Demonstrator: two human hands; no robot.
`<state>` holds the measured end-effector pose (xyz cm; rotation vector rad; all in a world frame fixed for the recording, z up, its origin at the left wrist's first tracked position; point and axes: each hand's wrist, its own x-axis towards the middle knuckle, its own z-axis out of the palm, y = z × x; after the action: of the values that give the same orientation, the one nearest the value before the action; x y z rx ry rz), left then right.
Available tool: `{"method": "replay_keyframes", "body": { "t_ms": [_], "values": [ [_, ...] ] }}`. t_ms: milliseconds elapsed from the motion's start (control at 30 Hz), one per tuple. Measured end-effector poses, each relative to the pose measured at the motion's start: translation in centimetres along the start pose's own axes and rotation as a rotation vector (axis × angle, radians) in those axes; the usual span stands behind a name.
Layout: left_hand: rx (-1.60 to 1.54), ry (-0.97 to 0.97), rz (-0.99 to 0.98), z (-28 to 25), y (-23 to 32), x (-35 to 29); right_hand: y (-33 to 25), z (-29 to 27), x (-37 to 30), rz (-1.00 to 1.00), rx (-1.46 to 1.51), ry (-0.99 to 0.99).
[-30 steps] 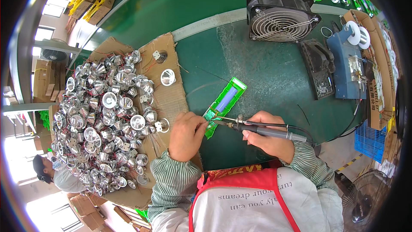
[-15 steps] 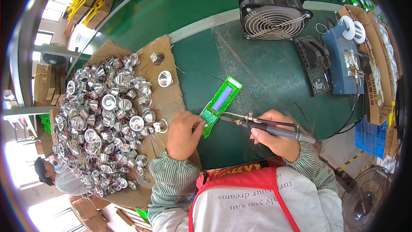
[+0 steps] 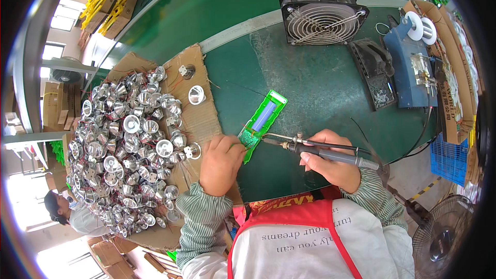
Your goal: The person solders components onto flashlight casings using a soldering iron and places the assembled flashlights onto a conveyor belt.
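A soldering iron [image 3: 325, 153] with a grey handle is gripped in my right hand [image 3: 333, 161]. Alongside it runs a thin metal tube, and both tips reach the green circuit board [image 3: 250, 138]. That board sits in the lower end of a bright green plastic housing [image 3: 279, 98], which lies slanted on the bench. A purple cylindrical battery [image 3: 264, 116] fills the housing's middle. My left hand [image 3: 223, 163] is closed at the board's left edge, its fingertips pinched together beside thin wires. What they pinch is too small to make out.
Left of me, a big pile of silvery reflector cups [image 3: 132, 124] with wires covers cardboard [image 3: 206, 116]. Beyond the housing stands a black fan [image 3: 323, 20]. To the right are a black tray-like holder [image 3: 373, 75], a blue solder-wire stand [image 3: 408, 67] and a cardboard box [image 3: 454, 108].
The view has shifted slightly, moving the bench things a little to the left. My left fingers look slightly more curled, while the iron's tip stays at the board.
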<state>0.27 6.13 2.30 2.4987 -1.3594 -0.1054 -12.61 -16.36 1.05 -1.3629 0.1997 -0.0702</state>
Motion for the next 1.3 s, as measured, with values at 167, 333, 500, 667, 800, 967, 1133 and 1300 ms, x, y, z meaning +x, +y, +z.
{"method": "replay_keyframes", "body": {
  "t_ms": [167, 333, 500, 667, 800, 967, 1133, 1300],
  "values": [
    [-0.327, 0.072, -0.102, 0.3, -0.8, 0.0, -0.2, 0.2, 0.3, 0.011, -0.014, -0.012],
    [-0.485, 0.104, -0.299, 0.3, -0.7, 0.2, -0.1, 0.8, 1.0, 0.024, -0.059, -0.024],
    [-0.387, 0.095, -0.343, 0.7, -0.5, 0.3, 0.4, 1.3, 1.6, 0.012, -0.047, -0.044],
    [-0.312, 0.087, -0.301, 0.9, -0.5, 0.1, 1.1, 1.8, 2.1, -0.001, -0.083, -0.057],
    [-0.303, 0.075, -0.276, 0.8, -0.6, 0.1, 1.4, 2.0, 2.2, 0.028, -0.028, -0.024],
    [-0.273, 0.067, -0.258, 0.8, -0.6, 0.2, 1.3, 1.9, 2.3, 0.027, -0.111, -0.038],
    [-0.275, 0.079, -0.241, 0.9, -0.6, 0.2, 0.4, 1.5, 1.8, 0.035, -0.057, -0.018],
    [-0.294, 0.071, -0.256, 1.0, -0.5, 0.2, -0.1, 0.5, 1.2, -0.042, -0.082, -0.011]
  ]
}}
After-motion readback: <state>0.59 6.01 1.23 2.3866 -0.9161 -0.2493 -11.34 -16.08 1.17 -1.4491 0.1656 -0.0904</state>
